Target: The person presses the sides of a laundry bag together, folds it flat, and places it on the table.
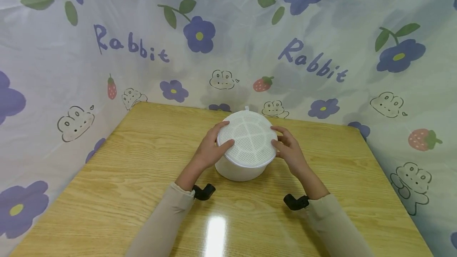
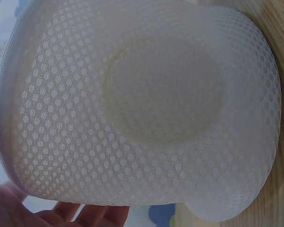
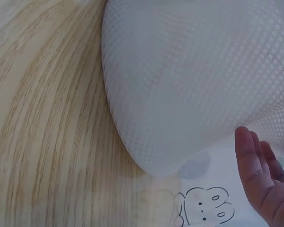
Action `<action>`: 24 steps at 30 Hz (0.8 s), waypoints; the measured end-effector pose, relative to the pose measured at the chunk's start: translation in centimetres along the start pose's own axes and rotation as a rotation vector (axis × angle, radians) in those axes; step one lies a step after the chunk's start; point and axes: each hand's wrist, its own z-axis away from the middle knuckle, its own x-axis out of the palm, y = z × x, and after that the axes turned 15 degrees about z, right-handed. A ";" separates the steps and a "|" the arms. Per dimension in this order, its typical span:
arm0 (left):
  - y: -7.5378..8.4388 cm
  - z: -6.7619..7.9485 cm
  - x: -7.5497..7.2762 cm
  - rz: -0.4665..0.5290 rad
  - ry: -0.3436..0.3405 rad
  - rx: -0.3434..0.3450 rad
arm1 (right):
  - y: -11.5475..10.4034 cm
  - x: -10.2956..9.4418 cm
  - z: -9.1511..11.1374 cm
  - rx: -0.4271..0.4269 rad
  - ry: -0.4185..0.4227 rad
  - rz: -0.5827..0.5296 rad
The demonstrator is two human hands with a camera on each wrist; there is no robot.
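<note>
1. Gripping a white mesh bag (image 1: pixel 248 142) at opposite sides of its rim are the left hand (image 1: pixel 208 150) and right hand (image 1: pixel 290 154).
2. Drum-shaped, the bag sits on the wood-grained surface (image 1: pixel 143 169), towards the far edge.
3. Only the head view shows its round, fine-meshed top, crossed by smooth bands, and a small tab (image 1: pixel 246 108).
4. Only the left wrist view reveals a faint yellowish ring (image 2: pixel 109 75) on the honeycomb-textured netting; the right wrist view shows a soft, bulging wall.

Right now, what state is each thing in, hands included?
White mesh bag: puffed out, round end facing up.
Left hand: gripping the bag's left edge.
Right hand: gripping the bag's right edge.
Black wrist devices: worn, one per wrist.
Tabletop: showing a bright reflection.
Printed cloth: hung up, slightly wrinkled.
</note>
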 end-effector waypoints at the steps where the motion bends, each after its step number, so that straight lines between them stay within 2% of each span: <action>1: 0.0 0.0 0.0 0.000 -0.002 -0.002 | 0.0 0.0 -0.1 0.001 -0.002 0.003; 24: 1.0 -0.4 -1.0 -0.026 -0.022 -0.121 | -1.2 0.2 -0.4 0.108 -0.051 0.043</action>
